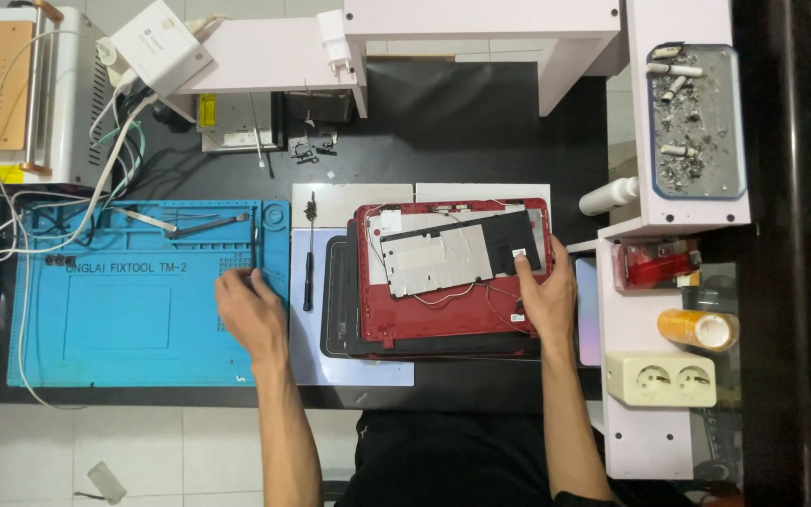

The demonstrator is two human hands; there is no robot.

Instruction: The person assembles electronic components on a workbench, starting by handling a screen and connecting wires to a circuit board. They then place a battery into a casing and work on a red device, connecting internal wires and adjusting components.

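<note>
Left hand (252, 314) resting palm-down at the 3 o'clock edge of the blue silicone repair mat (96, 310), fingers curled over small parts; grasp not discernible. Right hand (546, 296) laid open on the 3 o'clock edge of the red laptop lid shell (443, 314), fingertips touching the black panel (509, 239). Shell stacked on a dark laptop base (338, 310), centre of bench. Black screwdriver (309, 258) lying between mat and shell, at 9 o'clock of shell.
</note>
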